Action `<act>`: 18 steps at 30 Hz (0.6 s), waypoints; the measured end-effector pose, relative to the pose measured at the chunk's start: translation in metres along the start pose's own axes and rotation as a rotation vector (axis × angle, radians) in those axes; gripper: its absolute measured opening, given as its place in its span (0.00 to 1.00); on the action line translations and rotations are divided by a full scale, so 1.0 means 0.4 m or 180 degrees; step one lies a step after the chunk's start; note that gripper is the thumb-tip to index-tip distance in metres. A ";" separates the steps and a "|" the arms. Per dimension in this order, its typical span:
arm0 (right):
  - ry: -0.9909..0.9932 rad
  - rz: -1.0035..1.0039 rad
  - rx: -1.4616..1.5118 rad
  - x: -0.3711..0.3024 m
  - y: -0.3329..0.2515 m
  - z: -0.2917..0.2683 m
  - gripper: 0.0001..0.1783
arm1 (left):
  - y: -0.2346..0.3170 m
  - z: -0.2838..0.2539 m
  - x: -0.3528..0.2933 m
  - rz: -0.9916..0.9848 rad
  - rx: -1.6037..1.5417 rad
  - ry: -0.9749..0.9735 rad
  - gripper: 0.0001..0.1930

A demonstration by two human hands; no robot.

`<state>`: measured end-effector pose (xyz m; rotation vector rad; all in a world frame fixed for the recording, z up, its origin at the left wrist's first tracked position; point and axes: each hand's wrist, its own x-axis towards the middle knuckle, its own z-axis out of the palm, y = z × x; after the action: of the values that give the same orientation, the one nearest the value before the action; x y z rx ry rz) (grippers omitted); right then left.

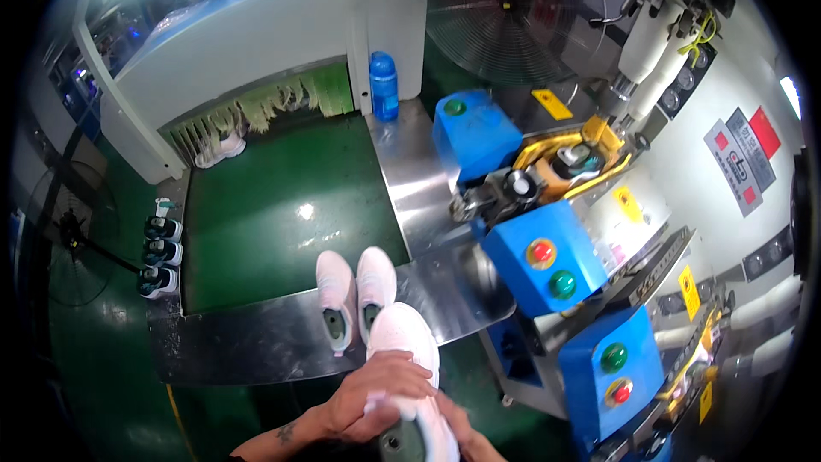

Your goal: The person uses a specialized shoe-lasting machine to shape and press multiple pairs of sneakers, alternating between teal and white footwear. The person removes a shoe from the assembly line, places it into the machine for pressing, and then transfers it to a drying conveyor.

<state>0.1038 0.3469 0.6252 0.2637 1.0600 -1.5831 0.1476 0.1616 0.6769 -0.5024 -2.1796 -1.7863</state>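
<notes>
Close in front of me I hold a pale pink-white sneaker (402,331), toe pointing away, with a dark green piece inside its opening. My left hand (380,393) lies across its upper, fingers closed over it. On its right side is my right hand (462,432), partly hidden, its fingers pressed against the shoe. Just beyond, a matching pair, a left sneaker (334,278) and a right sneaker (376,278), stands on the metal ledge (248,346). The held shoe's toe overlaps the right one in view.
A green conveyor belt (291,231) runs under a fringed curtain (291,107), where another pale sneaker (221,151) sits. Several dark shoes (162,252) line its left side. A blue bottle (383,85) stands by the housing. At right are machines with blue button boxes (522,269); behind, a large fan (506,7).
</notes>
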 end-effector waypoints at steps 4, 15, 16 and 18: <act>0.0053 0.0632 0.0149 0.138 0.008 0.089 0.32 | -0.079 -0.083 -0.101 -0.0546 -0.0501 0.1253 0.26; 0.2779 -0.1828 -0.4792 0.750 0.180 0.238 0.39 | -0.091 -0.500 -0.366 -0.1515 -0.0080 0.2087 0.28; 0.2645 -0.1647 -0.4792 0.761 0.168 0.254 0.38 | -0.089 -0.533 -0.374 -0.1423 -0.0067 0.1949 0.28; 0.2598 -0.1215 -0.4576 0.740 0.124 0.282 0.39 | -0.093 -0.567 -0.368 -0.1239 -0.0192 0.1686 0.27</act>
<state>0.0938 0.0681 0.4671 -0.3460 2.7049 -0.6102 0.2628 -0.0806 0.6264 0.3800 -1.9301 -1.8926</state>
